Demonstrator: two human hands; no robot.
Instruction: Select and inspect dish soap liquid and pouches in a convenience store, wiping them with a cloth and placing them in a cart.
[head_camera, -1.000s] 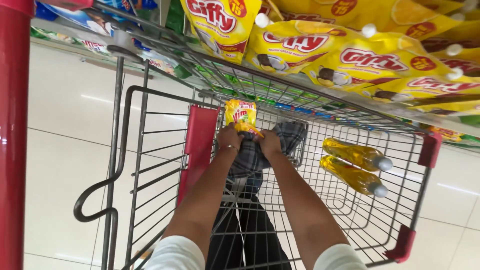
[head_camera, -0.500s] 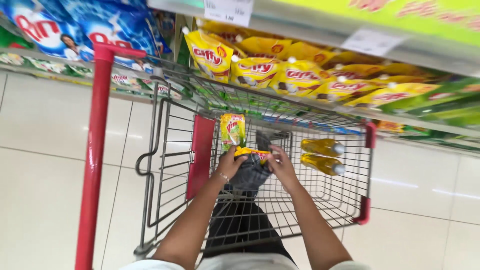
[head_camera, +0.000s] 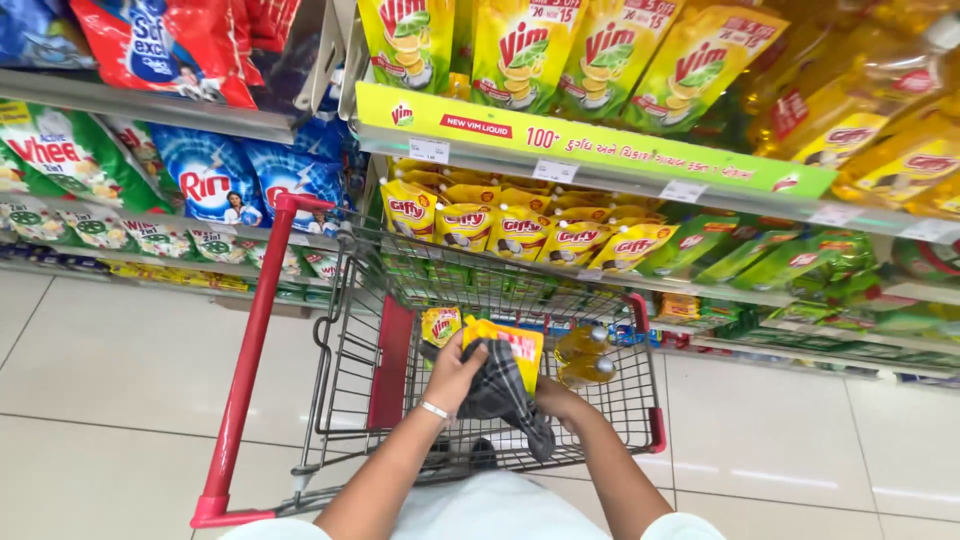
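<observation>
One wire shopping cart with red handle and red corner guards is seen from above, standing on the pale tiled floor before the shelves. Two hands are counted over the basket, both belonging to the person wearing the camera. One dark checked cloth is held between them, above the middle of the cart; it is grey-black with pale lines, crumpled, and a tail hangs down toward the near wire wall. The left hand, with a thin bracelet at the wrist, is closed on the cloth's upper left part. The right hand is closed at the cloth's lower right edge; the fingers are mostly hidden, so how it grips is not clear. One yellow refill pouch with a red patch is seen directly behind the cloth and touching it; which hand carries it cannot be told. One smaller yellow-green pouch is seen near the cart's far left corner. Two bottles of yellow liquid are lying side by side toward the far right corner. On the shelf beyond the far edge, five yellow pouches are counted in one row, though more may be hidden.
</observation>
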